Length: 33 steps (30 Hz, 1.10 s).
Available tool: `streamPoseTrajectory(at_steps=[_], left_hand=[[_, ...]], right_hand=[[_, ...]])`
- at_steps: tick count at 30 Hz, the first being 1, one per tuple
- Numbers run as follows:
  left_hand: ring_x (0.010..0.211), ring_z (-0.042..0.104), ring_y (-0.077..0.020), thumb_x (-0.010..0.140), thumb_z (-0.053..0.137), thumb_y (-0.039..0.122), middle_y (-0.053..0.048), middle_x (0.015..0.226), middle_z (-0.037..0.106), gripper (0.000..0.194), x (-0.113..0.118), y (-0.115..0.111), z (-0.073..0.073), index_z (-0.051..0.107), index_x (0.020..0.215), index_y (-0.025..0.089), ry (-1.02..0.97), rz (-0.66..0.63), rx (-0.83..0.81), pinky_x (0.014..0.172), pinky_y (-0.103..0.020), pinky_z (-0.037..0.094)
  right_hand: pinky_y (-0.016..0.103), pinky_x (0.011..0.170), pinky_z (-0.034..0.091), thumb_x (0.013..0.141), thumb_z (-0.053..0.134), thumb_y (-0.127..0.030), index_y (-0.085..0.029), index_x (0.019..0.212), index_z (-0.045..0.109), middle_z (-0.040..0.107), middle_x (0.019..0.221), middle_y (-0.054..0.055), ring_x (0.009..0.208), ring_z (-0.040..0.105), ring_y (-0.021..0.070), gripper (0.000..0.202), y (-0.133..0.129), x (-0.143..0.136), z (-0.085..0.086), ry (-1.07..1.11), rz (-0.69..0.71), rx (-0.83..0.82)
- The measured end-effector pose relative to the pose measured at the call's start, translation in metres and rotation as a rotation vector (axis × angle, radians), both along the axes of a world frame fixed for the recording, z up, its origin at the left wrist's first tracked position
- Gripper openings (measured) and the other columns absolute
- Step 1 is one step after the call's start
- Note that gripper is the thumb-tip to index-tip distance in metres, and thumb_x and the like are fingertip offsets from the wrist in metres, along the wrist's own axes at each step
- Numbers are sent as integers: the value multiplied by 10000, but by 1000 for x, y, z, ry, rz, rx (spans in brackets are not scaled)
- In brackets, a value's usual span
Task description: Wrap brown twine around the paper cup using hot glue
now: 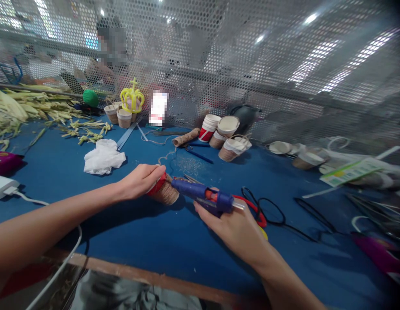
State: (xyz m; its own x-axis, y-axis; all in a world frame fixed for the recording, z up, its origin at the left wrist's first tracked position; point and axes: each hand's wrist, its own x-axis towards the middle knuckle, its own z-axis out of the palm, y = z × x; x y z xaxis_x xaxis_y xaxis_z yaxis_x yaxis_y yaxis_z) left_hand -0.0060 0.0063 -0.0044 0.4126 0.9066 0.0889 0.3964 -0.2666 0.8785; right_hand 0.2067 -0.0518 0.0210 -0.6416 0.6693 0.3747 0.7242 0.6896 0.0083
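Over one blue table (144,241), left hand (143,180) grips one twine-wrapped cup (167,193), right hand (235,228) one glue gun (191,189).

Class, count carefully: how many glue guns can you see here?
1 that can be made out: the blue glue gun in the right hand, its nozzle towards the twine-wrapped cup in the left hand. Others may be hidden among the blurred items at the right.

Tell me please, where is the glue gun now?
In the head view, the glue gun is just below centre, in the right hand, right of the cup that the left hand holds.
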Motion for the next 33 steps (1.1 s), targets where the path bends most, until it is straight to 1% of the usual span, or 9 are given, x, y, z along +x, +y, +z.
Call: streamPoseTrajectory(at_steps=[5, 9, 14, 17, 20, 23, 26, 29, 33], left_hand=[[581, 478, -129, 824, 289, 448, -38, 627, 562, 471, 0, 0, -1, 580, 705, 97, 11, -11, 15, 517, -226, 396], [579, 468, -126, 826, 278, 457, -34, 628, 549, 481, 0, 0, -1, 574, 708, 96, 22, -17, 15, 515, -222, 392], [601, 440, -126, 827, 260, 472, -25, 639, 516, 500, 1, 0, -1, 567, 705, 98, 52, -21, 39, 508, -214, 376], [602, 425, -123, 829, 264, 464, -22, 636, 497, 484, 1, 0, -1, 556, 696, 101, 60, -19, 36, 519, -217, 372], [579, 407, -120, 829, 262, 463, -11, 600, 471, 480, 1, 1, -1, 547, 682, 106, 76, 3, 25, 514, -220, 362], [571, 400, -120, 826, 263, 468, -4, 584, 460, 480, 1, 1, -2, 541, 667, 111, 81, 13, 25, 513, -221, 356], [571, 394, -119, 824, 266, 471, 2, 581, 449, 466, 1, 2, -3, 519, 647, 121, 65, 15, 40, 519, -220, 356], [566, 378, -116, 819, 271, 478, 5, 576, 432, 455, 1, 2, -3, 483, 613, 133, 55, 15, 50, 499, -215, 339], [548, 360, -111, 816, 273, 473, 8, 566, 420, 449, 1, 1, -3, 471, 596, 137, 41, 12, 53, 489, -218, 323]], right_hand=[[271, 440, 379, 760, 304, -29, -118, 820, 678, 562, 475, 56, 429, 499, 155, 390, 5, 3, -1, -174, 82, 176], [275, 474, 397, 760, 325, -41, -135, 857, 678, 599, 513, 58, 458, 528, 156, 378, 7, 5, -2, -113, 76, 95], [241, 430, 410, 761, 445, -205, -146, 715, 663, 568, 447, 25, 410, 523, 137, 230, 7, 0, -1, 239, -146, -279], [213, 379, 402, 762, 492, -301, -146, 579, 582, 507, 383, -9, 337, 484, 105, 257, 7, -2, 2, 457, -328, -481], [211, 372, 391, 725, 552, -349, -158, 545, 501, 479, 386, -30, 331, 453, 88, 268, 12, 1, 2, 700, -428, -668], [198, 382, 375, 664, 625, -329, -153, 617, 511, 515, 470, -30, 391, 461, 78, 215, 25, 10, -2, 917, -454, -705], [192, 455, 415, 664, 633, -266, -142, 701, 554, 586, 621, 10, 506, 520, 84, 152, 43, 20, -7, 1030, -555, -684], [189, 437, 412, 735, 565, -257, -137, 672, 559, 587, 645, 37, 504, 519, 81, 135, 61, 26, -12, 994, -633, -700], [213, 394, 405, 765, 539, -282, -149, 561, 514, 530, 507, 19, 396, 464, 76, 245, 82, 32, -20, 866, -707, -713]])
